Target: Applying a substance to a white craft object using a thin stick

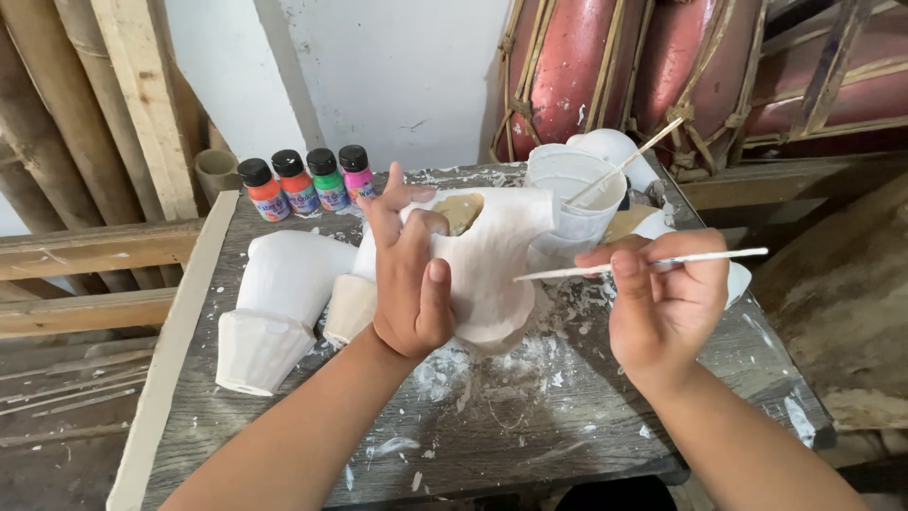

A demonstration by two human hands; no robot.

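My left hand point(409, 274) grips a white plaster vase-like pot point(497, 265), tilted above the grey wooden table point(530, 426), with fingers hooked into its brown inner opening. My right hand point(662, 303) pinches a thin white-coated brush stick point(643, 265) whose tip touches the pot's right side. Behind the pot stands a white plastic cup point(572, 189) of white paint with another stick point(629, 161) leaning in it.
Several small paint bottles point(307, 185) in orange, red, green and pink stand at the table's back left. More white pots point(279, 308) lie on their sides at left. White flakes litter the tabletop. Bamboo poles point(57, 114) lean at left, red drums point(586, 66) behind.
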